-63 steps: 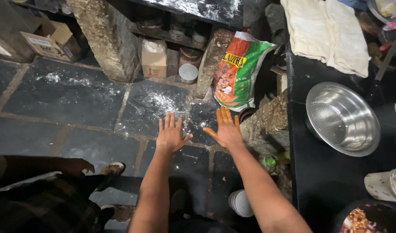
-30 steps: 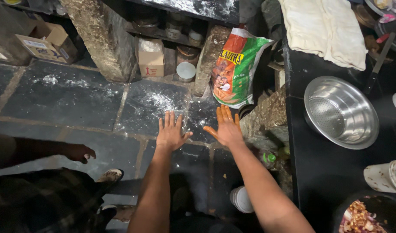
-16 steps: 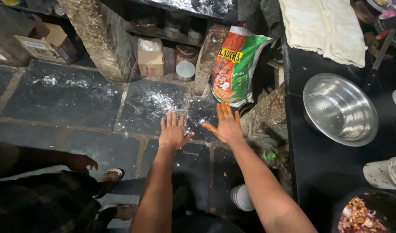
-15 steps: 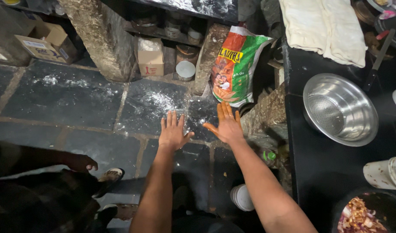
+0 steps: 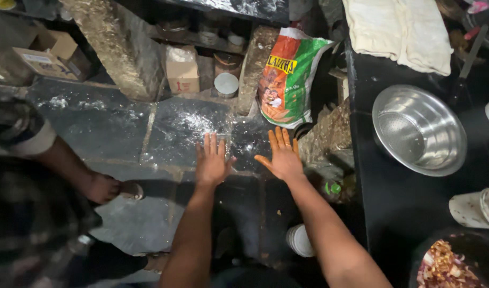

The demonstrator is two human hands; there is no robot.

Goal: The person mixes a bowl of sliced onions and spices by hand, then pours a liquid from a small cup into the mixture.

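Flour dust [image 5: 194,124], a white scatter on the dark stone floor [image 5: 95,133], lies in the upper middle of the frame, just beyond the fingertips of both hands. The left hand [image 5: 212,162] is spread flat, palm down, fingers straight and a little apart, and has hold of nothing; it hangs in the middle of the frame over the floor slabs. The right hand [image 5: 280,157] sits just beside it, to the right, likewise wide open with fingers fanned and the thumb pointing toward the left hand, gripping nothing. Whether either hand touches the floor cannot be told.

Beyond the right hand, a printed orange and green bag [image 5: 289,74] leans upright against a rough stone pillar [image 5: 257,64]. Left of that pillar stand a round container with a pale lid [image 5: 226,84] and a small cardboard carton [image 5: 181,69]. A thicker stone slab [image 5: 114,48] slants through the upper left, with an open cardboard box [image 5: 47,53] past it.

Along the right side runs a black worktop [image 5: 393,202] carrying an empty steel bowl [image 5: 419,130], a folded cream cloth [image 5: 399,29] above it, a white cup [image 5: 476,208] at the right edge, and a dish of chopped food [image 5: 447,264] in the lower right corner. At lower left, another person's bare foot [image 5: 103,186] and checked clothing [image 5: 26,213] show.
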